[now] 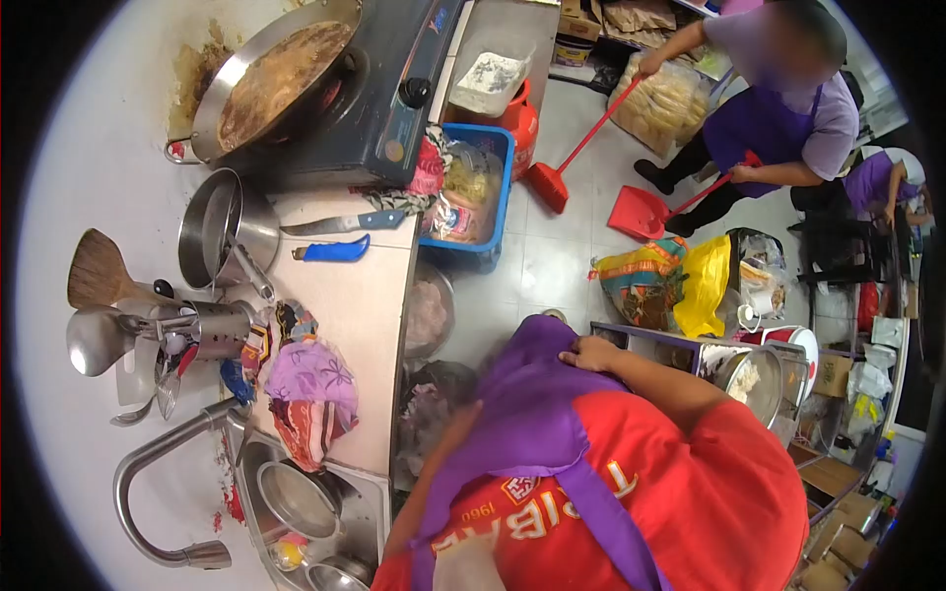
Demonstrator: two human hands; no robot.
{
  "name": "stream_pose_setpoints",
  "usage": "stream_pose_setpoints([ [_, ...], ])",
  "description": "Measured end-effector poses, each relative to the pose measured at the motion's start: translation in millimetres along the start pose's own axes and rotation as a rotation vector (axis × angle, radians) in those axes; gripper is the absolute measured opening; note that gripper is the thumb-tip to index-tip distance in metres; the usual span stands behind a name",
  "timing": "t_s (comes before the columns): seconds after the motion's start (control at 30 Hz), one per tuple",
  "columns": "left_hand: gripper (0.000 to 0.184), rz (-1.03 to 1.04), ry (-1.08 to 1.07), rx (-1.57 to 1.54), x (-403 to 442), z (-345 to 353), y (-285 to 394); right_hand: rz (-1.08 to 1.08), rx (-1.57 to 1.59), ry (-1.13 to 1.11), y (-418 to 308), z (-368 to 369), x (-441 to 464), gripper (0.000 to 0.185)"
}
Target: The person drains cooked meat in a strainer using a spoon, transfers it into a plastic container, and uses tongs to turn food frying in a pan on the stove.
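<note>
The front of my purple apron (512, 394) hangs over my red shirt (680, 473). My right hand (589, 353) is at the apron's right edge, its fingers curled in and closed on the cloth. On the other side, my left hand (461, 422) is smeared by motion against the apron's left side; its fingers do not show clearly. Nearest to it are a clear plastic bag (434, 399) and a metal bowl of pale pink food (429, 310), both beside the counter edge.
The counter (370, 266) holds a knife (345, 223), a blue-handled cutter (333, 249), a pot (212, 227) and cloths (310, 384). A wok (276, 89) sits on the stove. A sink (370, 492) is at lower left. Another person (778, 118) holds a red broom (548, 187) and dustpan (639, 212).
</note>
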State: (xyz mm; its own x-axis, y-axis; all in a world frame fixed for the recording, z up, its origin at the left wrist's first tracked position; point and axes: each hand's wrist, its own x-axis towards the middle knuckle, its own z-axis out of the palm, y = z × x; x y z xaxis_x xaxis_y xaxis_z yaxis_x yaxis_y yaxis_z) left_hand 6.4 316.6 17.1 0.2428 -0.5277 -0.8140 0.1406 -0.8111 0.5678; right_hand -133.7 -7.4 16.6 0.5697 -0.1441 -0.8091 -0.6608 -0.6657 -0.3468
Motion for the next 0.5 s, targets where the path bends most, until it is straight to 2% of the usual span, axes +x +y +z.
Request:
stream_pose_setpoints([
  [0.03, 0.062, -0.142, -0.058, -0.065, -13, -1, 10, -0.028, 0.065, 0.119, 6, -6, 7, 0.047],
  [0.13, 0.065, 0.001, -0.092, -0.147, 8, 4, -36, -0.010, 0.356, 0.283, -9, -64, 10, 0.029],
  [0.17, 0.063, 0.053, -0.050, -0.052, 2, -6, -17, -0.235, 0.505, 0.486, 1, -73, 28, 0.019],
  [0.23, 0.059, 0.153, 0.035, 0.140, -18, -20, 22, -0.316, 0.606, 0.744, 1, -114, 57, 0.023],
  [0.3, 0.054, 0.266, 0.213, 0.037, -20, -27, 39, -0.472, 0.622, 0.965, -11, -181, 72, 0.024],
  [0.33, 0.051, 0.322, 0.297, -0.016, -20, -30, 45, -0.539, 0.769, 0.990, -16, -217, 81, 0.024],
  [0.37, 0.049, 0.329, 0.346, -0.072, -20, -34, 52, -0.549, 0.917, 0.834, -27, -261, 70, 0.027],
  [0.43, 0.044, 0.347, 0.445, -0.193, -17, -41, 72, -0.617, 0.917, 0.981, -59, -337, 56, 0.030],
  [0.5, 0.044, 0.330, 0.515, -0.211, -21, -47, 102, -0.696, 0.756, 1.125, -76, -415, 67, 0.036],
])
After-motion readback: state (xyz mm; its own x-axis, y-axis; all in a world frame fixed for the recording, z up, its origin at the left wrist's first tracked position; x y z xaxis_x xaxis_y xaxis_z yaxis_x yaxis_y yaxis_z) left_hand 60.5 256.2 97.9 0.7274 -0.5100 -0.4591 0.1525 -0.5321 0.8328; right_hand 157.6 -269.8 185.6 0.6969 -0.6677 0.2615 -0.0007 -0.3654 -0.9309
